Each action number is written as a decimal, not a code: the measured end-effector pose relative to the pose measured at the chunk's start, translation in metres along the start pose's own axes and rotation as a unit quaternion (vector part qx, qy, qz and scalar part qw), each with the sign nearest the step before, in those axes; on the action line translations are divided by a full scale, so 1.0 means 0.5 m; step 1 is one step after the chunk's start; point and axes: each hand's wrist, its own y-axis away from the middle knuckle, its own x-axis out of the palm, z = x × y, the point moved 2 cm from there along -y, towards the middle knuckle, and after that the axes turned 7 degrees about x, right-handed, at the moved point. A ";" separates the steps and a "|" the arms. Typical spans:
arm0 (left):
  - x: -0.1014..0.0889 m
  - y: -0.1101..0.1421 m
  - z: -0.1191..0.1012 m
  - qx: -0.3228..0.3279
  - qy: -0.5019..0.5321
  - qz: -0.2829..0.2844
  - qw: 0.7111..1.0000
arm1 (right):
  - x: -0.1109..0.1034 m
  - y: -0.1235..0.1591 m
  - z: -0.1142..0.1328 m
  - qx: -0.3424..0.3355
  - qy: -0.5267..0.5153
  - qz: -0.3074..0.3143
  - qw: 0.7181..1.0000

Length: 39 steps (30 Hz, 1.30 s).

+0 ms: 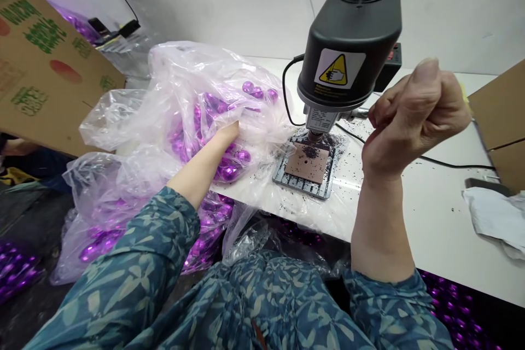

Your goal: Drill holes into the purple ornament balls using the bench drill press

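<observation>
My left hand reaches into a clear plastic bag of shiny purple balls; the plastic and balls hide its fingers, so their pose does not show. My right hand is raised and closed around the lever on the right side of a black bench drill press. Below the drill head, a brown square board lies on the slotted metal base. Dark shavings are scattered over the board and around the base.
The machine stands on a white table, with a black cable running right. Another bag of purple balls hangs low at left. Cardboard boxes flank both sides. White cloth or paper lies at right. Part of another person shows at far left.
</observation>
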 end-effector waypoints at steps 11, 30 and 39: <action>0.018 0.194 -0.138 0.130 0.652 -0.017 0.746 | -0.007 0.006 -0.006 -0.028 0.017 0.015 0.999; 0.115 0.148 -0.247 0.208 0.642 -0.035 0.737 | -0.006 0.018 0.005 0.016 0.054 0.011 0.998; 0.122 0.119 -0.259 0.225 0.576 -0.042 0.785 | -0.013 0.022 0.001 -0.001 0.083 0.030 0.996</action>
